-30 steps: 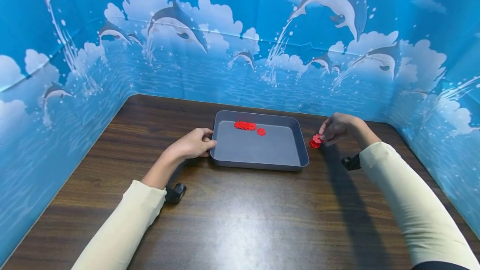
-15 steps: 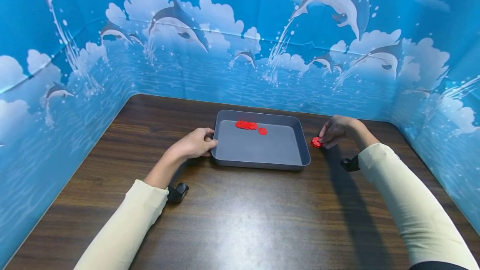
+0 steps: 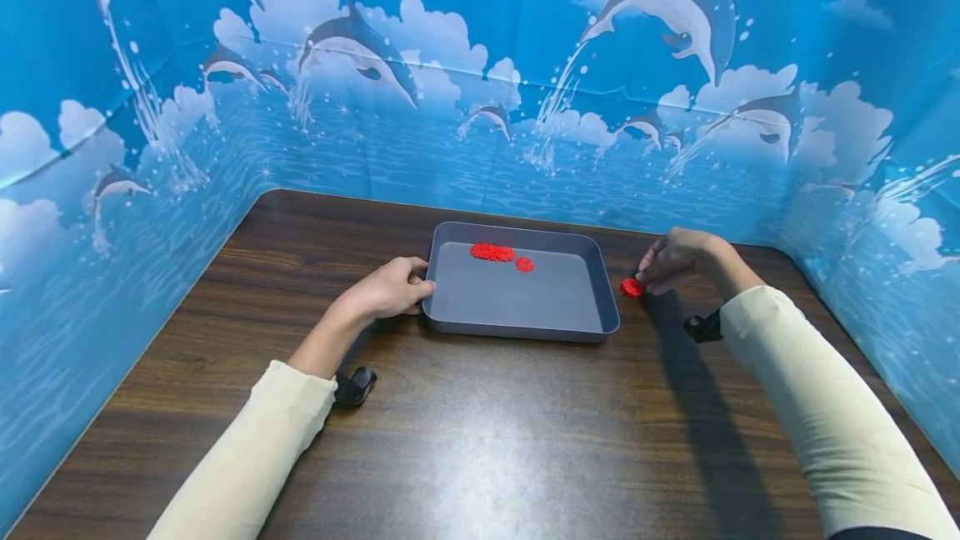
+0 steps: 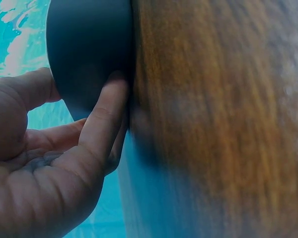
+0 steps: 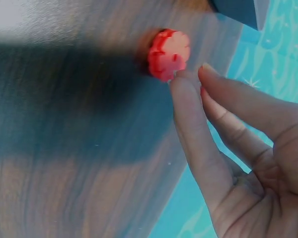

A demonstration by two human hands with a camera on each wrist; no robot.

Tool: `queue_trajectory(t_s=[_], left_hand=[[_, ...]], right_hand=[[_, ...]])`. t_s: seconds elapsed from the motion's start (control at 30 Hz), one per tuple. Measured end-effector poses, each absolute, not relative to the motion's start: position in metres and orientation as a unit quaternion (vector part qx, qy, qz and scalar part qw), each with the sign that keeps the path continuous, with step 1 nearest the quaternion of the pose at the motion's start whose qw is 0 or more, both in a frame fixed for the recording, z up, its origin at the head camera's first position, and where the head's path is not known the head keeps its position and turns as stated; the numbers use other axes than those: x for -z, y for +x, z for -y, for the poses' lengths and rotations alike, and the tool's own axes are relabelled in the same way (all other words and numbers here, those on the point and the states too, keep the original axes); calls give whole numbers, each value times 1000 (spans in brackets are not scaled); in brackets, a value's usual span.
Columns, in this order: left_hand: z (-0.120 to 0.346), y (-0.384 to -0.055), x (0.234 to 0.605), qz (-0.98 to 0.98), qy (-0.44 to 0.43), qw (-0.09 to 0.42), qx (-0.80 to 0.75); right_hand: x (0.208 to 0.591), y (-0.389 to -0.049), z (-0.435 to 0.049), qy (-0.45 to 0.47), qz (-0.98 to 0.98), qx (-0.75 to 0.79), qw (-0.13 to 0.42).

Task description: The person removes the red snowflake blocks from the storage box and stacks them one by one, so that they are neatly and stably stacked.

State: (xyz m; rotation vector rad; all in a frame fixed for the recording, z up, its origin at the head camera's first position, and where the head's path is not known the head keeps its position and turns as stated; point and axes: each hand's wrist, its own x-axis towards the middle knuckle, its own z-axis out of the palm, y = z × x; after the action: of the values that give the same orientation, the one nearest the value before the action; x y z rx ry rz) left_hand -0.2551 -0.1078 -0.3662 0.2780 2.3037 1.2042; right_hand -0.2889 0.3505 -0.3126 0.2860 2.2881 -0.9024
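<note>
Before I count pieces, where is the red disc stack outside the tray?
In the head view, the red disc stack sits on the wood-grain table, just right of the gray tray, by the right hand.

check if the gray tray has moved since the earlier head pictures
No: judged against the back edge of the table, the gray tray shows no visible shift either way.
</note>
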Motion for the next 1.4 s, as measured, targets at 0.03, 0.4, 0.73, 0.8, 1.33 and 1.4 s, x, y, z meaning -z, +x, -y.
queue_trajectory(t_s=[0.03, 0.4, 0.73, 0.8, 1.33, 1.4], left_hand=[[108, -255, 366, -851, 102, 260, -444], [111, -256, 365, -851, 104, 257, -446], [115, -255, 358, -854, 99, 254, -443], [114, -255, 358, -853, 98, 252, -446], [107, -255, 365, -853, 75, 253, -450], [108, -254, 365, -853, 76, 254, -450]], right_hand=[[311, -289, -349, 104, -875, 344, 324], [286, -300, -325, 44, -898, 325, 293], [273, -308, -282, -2, -913, 311, 264], [274, -309, -274, -6, -909, 320, 266], [296, -322, -212, -15, -903, 304, 303], [300, -324, -204, -16, -903, 298, 309]])
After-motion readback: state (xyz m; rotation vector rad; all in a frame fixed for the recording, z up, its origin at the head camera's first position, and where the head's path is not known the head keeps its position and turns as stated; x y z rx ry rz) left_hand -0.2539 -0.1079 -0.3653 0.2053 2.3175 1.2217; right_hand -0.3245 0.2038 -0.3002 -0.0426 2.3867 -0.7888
